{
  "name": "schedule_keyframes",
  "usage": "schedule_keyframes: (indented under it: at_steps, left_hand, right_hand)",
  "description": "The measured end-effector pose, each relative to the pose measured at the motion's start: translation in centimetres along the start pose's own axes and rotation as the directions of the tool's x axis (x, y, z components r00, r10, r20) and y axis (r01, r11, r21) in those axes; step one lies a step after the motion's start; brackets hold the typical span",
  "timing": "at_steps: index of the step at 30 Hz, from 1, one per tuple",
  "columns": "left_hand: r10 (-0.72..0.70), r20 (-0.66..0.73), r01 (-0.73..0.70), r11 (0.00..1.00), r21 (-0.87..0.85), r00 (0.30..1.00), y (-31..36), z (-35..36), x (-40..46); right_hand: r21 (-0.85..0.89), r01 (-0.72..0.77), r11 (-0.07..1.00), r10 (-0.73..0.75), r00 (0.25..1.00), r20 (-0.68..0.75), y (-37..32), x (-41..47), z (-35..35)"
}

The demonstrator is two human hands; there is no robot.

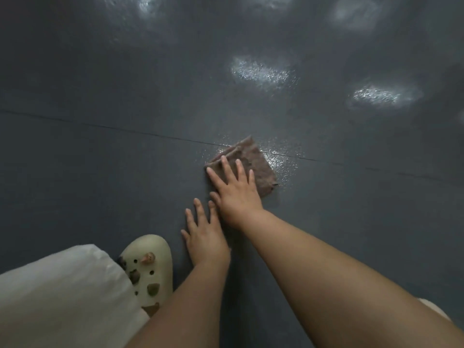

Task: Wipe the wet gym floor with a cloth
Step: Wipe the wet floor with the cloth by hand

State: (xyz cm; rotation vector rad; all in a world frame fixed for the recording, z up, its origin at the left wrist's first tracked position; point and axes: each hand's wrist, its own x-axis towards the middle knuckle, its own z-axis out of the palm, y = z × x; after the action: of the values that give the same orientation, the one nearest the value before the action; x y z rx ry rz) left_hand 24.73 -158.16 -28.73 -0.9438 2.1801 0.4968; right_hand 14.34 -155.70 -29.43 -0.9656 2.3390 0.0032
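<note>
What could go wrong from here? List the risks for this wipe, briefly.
1. The right hand presses only the near part of the folded brown cloth, so the far part may bunch or skip the glistening wet patch.
2. The left hand braces flat on the dark grey gym floor; if that spot is damp, it could slip.
3. Shiny patches farther out might be missed.

The floor (100, 146) is dark grey with shiny white wet spots (261, 71). The cloth (258, 164) under the fingers (226, 167) is brown. The shoe (150, 270) is pale green with brown dots. The trouser leg (62, 297) is white.
</note>
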Motion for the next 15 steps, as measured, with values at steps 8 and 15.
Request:
schedule_keyframes:
  at_steps: [8, 15]
  left_hand:
    - [-0.014, -0.03, 0.014, 1.0, 0.0, 0.999, 0.1, 0.1, 0.1]
    - [-0.029, -0.059, 0.026, 0.998, -0.048, 0.998, 0.4, 0.3, 0.0]
  right_hand:
    - [0.001, -0.139, 0.99, 0.137, 0.978, -0.159, 9.1, -2.9, 2.5]
    - [0.347, -0.674, 0.653, 0.746, 0.65, -0.141, 15.1, -6.4, 3.1]
